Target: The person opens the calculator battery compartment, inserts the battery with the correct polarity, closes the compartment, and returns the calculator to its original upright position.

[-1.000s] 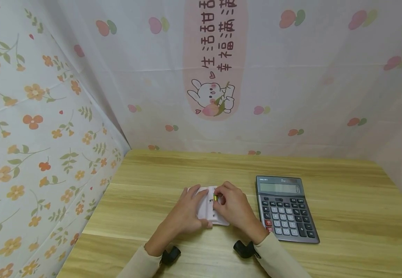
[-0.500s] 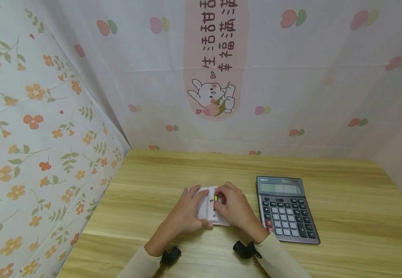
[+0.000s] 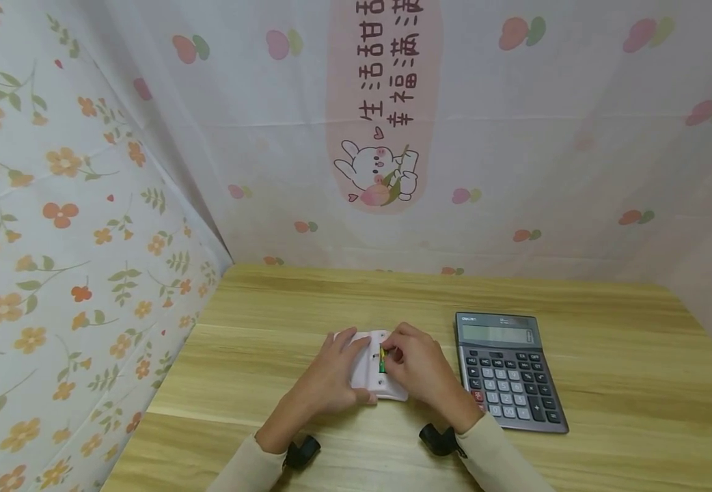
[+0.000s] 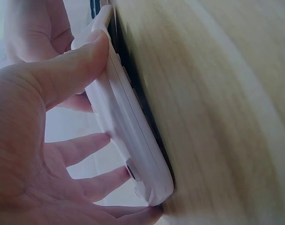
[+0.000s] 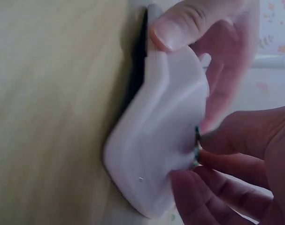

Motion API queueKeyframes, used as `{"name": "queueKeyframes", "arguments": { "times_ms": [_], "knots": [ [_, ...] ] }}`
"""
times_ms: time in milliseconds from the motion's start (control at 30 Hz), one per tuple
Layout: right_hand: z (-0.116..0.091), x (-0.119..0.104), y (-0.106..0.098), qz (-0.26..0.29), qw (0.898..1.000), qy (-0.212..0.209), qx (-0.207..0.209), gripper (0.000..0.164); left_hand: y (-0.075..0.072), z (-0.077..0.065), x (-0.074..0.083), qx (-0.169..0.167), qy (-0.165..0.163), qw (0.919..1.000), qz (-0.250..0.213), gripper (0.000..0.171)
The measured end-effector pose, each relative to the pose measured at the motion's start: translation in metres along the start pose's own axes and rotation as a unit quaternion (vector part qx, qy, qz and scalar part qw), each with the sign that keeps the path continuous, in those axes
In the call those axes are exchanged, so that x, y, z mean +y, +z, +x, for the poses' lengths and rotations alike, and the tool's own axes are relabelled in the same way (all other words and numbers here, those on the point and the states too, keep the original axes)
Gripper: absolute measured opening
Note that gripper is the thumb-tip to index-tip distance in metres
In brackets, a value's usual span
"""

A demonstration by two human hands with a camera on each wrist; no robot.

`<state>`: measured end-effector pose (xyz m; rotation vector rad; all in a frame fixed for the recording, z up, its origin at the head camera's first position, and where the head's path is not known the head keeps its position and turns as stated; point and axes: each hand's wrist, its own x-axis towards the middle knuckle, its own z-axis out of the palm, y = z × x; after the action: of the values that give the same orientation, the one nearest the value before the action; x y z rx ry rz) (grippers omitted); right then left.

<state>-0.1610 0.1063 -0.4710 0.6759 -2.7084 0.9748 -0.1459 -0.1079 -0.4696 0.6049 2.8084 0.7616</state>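
Note:
A pale pink calculator (image 3: 362, 374) lies face down on the wooden table, its back turned up; a dark strip and key edges show under its side in the left wrist view. My left hand (image 3: 329, 374) grips it, thumb on the near edge and fingers spread over the back toward the far edge. A small green battery (image 3: 383, 362) lies lengthwise at the slot in the back. The thumb and fingertips of my right hand (image 3: 419, 362) pinch at it. From the right wrist view, only a thin green edge of the battery (image 5: 197, 144) stands above the casing (image 5: 154, 131).
A larger grey desk calculator (image 3: 510, 372) lies face up right of my right hand, close to the forearm. Black wrist cameras sit under both sleeves. A printed cloth (image 3: 485, 150) hangs behind the table (image 3: 282, 301), and a floral one (image 3: 61, 287) at the left.
More of the battery's green side now shows at the slot, where mainly a yellow part showed before. My right hand has shifted slightly to the right; the left hand holds still.

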Motion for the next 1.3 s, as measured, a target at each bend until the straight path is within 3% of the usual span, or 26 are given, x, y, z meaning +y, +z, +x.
{"name": "queueKeyframes", "arguments": {
  "times_ms": [333,900,1100,1300],
  "knots": [
    [0.001,-0.001,-0.008,0.031,0.997,0.064,-0.039,0.019,0.0,0.0,-0.002,-0.002,0.01,0.9999,0.003,0.097],
    [0.002,0.002,-0.018,0.023,0.997,0.04,-0.061,0.015,-0.002,0.001,-0.002,-0.01,0.009,0.9999,-0.003,0.098],
    [0.003,0.007,-0.033,0.028,0.995,0.05,-0.087,0.013,-0.003,0.002,-0.004,-0.011,0.008,0.9999,-0.002,0.098],
    [0.001,0.014,-0.055,-0.003,0.989,0.063,-0.135,0.019,-0.004,0.002,-0.003,-0.016,0.001,0.9999,-0.001,0.099]
  ]
}}
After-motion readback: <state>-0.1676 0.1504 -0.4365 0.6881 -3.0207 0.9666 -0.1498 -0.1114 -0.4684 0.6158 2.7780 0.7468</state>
